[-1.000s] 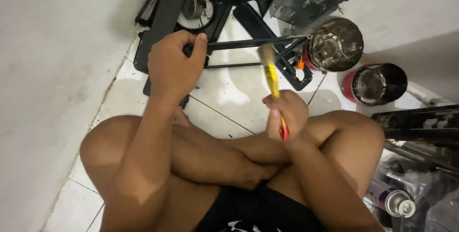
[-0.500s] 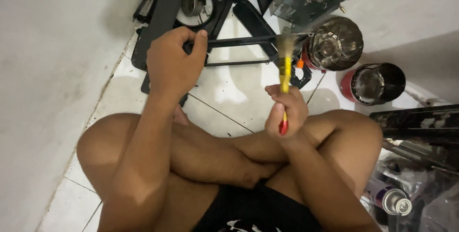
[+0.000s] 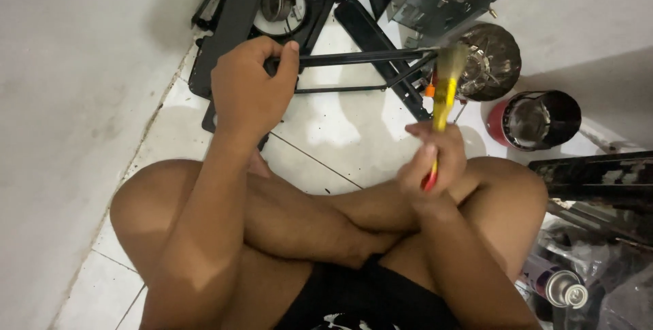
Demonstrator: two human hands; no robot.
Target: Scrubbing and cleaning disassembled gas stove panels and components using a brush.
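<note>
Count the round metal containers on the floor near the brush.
2. A shiny steel pot sits just behind the yellow brush held in the right hand; a red-sided cup stands to its right. Others may be hidden in the clutter.

You have bare floor tile [image 3: 354, 133] between the knees; black metal frame [image 3: 354, 58] blocks far, red-rimmed canister [image 3: 537, 119] right.

The brush [image 3: 445, 95] has a yellow handle with a red end and pale bristles; it stands nearly upright, bristles blurred, touching the far end of the black rod [image 3: 360, 58]. The rod runs level above the white floor tiles, joined to a black metal frame [image 3: 235, 27].
</note>
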